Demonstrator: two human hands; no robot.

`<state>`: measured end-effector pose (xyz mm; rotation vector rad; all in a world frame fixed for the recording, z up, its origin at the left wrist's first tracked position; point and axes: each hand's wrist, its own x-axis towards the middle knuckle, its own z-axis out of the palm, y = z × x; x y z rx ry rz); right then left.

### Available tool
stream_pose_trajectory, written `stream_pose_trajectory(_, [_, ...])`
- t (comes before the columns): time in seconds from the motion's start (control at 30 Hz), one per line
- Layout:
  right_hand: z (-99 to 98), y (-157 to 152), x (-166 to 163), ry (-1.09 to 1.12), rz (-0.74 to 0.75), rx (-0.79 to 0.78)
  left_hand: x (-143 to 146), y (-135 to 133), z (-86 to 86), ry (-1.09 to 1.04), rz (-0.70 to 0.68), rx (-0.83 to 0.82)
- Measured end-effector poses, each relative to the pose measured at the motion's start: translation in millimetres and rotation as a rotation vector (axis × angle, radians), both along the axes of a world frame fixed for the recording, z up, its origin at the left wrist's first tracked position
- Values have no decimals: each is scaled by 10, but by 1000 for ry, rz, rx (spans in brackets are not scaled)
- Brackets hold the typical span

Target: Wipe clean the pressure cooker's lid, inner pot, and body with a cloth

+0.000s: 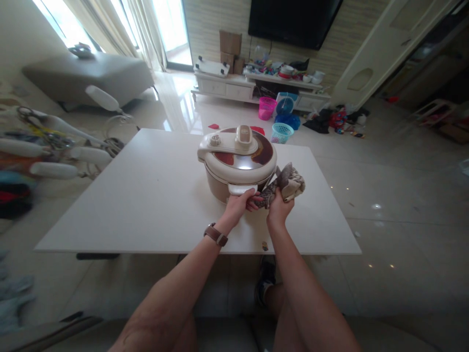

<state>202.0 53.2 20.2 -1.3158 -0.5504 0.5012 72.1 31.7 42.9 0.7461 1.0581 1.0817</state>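
A cream and brown pressure cooker (238, 166) stands on the white table (154, 195), its lid on. My left hand (242, 201) is closed at the cooker's front side handle (242, 189), thumb along its edge and fingers low beside the pot wall. A brown and beige patterned cloth (289, 183) is bunched in my right hand (280, 208), which is wrapped round it. Part of the cloth reaches left against the cooker's side, close to my left fingers. The far side of the cooker is hidden.
A small sticker-like figure (265, 246) lies by the table's near edge. Beyond the table stand a pink basket (267, 108), a light blue basket (282, 132) and a cluttered white TV cabinet (234, 90). White lamp arms (91, 155) stand at the left.
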Motion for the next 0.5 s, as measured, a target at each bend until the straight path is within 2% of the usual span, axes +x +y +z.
stream_pose_trajectory(0.13, [-52, 102, 133, 34, -31, 16, -62, -16, -4, -25, -5, -7])
stream_pose_trajectory(0.23, [-71, 121, 164, 51, -36, -1, -235, -51, -2, -35, -30, -27])
stream_pose_trajectory(0.4, [-71, 118, 155, 71, -24, -11, -793, -111, 6, 4, -80, -32])
stream_pose_trajectory(0.5, [-62, 112, 147, 87, -23, -26, -1194, -121, 17, 44, -20, -12])
